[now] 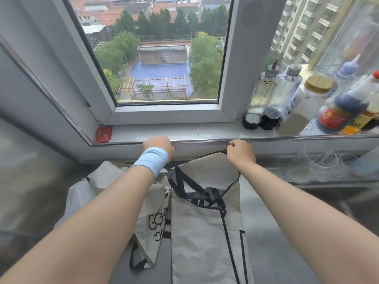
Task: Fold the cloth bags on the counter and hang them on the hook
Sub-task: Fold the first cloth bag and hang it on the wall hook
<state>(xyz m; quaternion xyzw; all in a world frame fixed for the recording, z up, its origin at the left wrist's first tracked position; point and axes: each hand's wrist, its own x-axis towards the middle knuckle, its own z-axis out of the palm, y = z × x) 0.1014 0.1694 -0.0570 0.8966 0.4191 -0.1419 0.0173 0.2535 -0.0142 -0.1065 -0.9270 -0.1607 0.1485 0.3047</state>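
While both arms reach to the far edge of the counter (287, 253), holding the top of the big bag (203, 232) up against the wall below the sill (164, 132). Right hand (241, 153) closed in a pinch on the black-trimmed rim, lifting that corner. Left hand (159, 146), above a blue wristband (151, 160), curled near the other corner with black straps (196, 193) running down from under it; cannot tell whether gripping strap or rim, since the fingers are hidden behind the hand. Body of the bag lying flat and long toward the viewer, straps in a loose tangle on its upper part. Second bag (153, 218), printed, crumpled just to the left, partly under the left forearm. No hook visible anywhere.

Likely the first step: spreading and squaring the big bag before any fold, so the task looks barely begun. Next move calls for pulling the mouth taut between both hands, clearing the straps so they lie inside or straight, then bringing the top down over the body. Worth minding the bottles (307, 103) crowding the sill at right when lifting.
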